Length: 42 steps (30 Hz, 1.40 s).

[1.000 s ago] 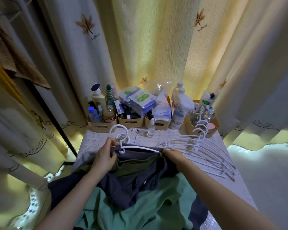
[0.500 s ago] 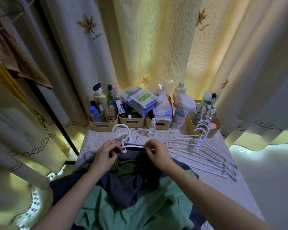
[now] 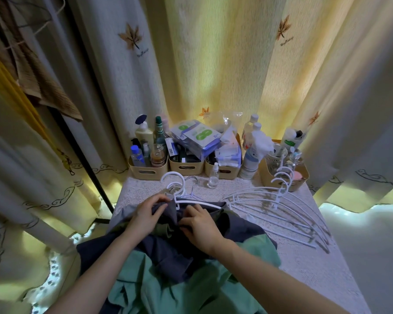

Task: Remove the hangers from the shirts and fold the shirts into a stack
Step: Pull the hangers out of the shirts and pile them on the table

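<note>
Laundry nearest me: green shirt (image 3: 191,293) under the dark shirt (image 3: 168,252); I see my left hand (image 3: 145,217) gripping the dark collar, my right hand (image 3: 201,226) pinching cloth just beside it; white hanger (image 3: 199,203) sits inside that collar; spare hangers (image 3: 281,208) lie right on the table (image 3: 309,279); baskets (image 3: 145,173) far.

Backlit cream curtains (image 3: 213,64) with leaf prints surround a lace-covered table (image 3: 304,268).

Free tablecloth (image 3: 304,282) right of shirts (image 3: 168,257); loose hangers (image 3: 281,208) beyond; baskets (image 3: 186,166) line back edge
</note>
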Each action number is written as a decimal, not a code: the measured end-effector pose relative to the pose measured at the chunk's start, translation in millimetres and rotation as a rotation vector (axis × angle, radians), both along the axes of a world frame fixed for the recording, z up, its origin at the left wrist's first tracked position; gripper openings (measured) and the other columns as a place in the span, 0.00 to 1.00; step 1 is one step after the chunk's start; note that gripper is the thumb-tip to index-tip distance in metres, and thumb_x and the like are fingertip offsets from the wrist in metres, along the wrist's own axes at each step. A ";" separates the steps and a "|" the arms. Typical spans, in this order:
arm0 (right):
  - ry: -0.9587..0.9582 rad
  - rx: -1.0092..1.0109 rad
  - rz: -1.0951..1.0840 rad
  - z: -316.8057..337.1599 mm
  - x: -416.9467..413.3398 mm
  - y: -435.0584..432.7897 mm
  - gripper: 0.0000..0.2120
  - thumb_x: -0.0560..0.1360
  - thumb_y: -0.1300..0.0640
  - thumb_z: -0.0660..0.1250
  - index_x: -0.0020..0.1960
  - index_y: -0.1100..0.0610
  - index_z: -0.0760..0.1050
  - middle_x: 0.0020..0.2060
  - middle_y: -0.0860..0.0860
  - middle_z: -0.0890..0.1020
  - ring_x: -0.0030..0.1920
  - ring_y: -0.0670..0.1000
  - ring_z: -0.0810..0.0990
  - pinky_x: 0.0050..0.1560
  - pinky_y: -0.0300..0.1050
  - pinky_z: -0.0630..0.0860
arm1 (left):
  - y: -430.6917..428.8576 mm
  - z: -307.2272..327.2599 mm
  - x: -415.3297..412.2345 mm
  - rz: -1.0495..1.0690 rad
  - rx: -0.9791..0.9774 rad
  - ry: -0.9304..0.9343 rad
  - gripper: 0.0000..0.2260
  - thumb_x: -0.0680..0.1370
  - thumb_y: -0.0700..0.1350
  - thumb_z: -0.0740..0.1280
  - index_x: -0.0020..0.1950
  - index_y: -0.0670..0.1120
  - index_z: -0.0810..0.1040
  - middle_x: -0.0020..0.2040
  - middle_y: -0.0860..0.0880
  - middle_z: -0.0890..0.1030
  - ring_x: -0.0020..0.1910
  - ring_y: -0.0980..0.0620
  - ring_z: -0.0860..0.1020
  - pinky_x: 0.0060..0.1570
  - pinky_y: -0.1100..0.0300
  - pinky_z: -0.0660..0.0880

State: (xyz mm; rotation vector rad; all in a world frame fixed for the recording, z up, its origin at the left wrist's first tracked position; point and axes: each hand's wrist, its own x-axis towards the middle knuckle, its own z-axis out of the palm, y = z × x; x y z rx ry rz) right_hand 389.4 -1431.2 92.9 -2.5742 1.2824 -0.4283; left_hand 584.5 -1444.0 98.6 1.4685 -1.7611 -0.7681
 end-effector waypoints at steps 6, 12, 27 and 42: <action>-0.301 0.148 0.041 14.0 -24.0 -1.7 0.08 0.76 0.55 0.65 0.51 0.57 0.80 0.47 0.53 0.80 0.48 0.55 0.79 0.49 0.47 0.75 | -2.3 3.0 -3.9 -0.024 0.093 0.013 0.07 0.77 0.43 0.68 0.53 0.53 0.78 0.50 0.56 0.79 0.51 0.64 0.75 0.52 0.77 0.67; 0.304 0.161 0.100 27.0 -65.2 -22.3 0.13 0.78 0.51 0.61 0.59 0.55 0.75 0.57 0.54 0.79 0.58 0.56 0.75 0.57 0.51 0.71 | -2.7 8.0 -28.1 0.056 0.002 -0.144 0.07 0.76 0.51 0.68 0.47 0.48 0.81 0.43 0.54 0.74 0.45 0.52 0.76 0.47 0.54 0.73; 0.209 -0.116 -0.024 36.7 -148.8 -6.1 0.11 0.79 0.49 0.59 0.52 0.51 0.79 0.47 0.46 0.82 0.45 0.53 0.78 0.43 0.46 0.73 | -22.3 37.0 6.3 0.289 -0.051 -0.261 0.05 0.76 0.46 0.66 0.42 0.56 0.77 0.39 0.55 0.76 0.38 0.51 0.76 0.35 0.57 0.68; -0.497 0.431 -0.303 50.5 -78.1 -31.4 0.06 0.77 0.55 0.66 0.53 0.53 0.79 0.48 0.50 0.84 0.47 0.46 0.81 0.51 0.41 0.75 | -15.9 28.8 -8.1 -0.059 0.165 0.076 0.04 0.74 0.47 0.71 0.47 0.54 0.84 0.43 0.47 0.85 0.45 0.49 0.80 0.46 0.60 0.73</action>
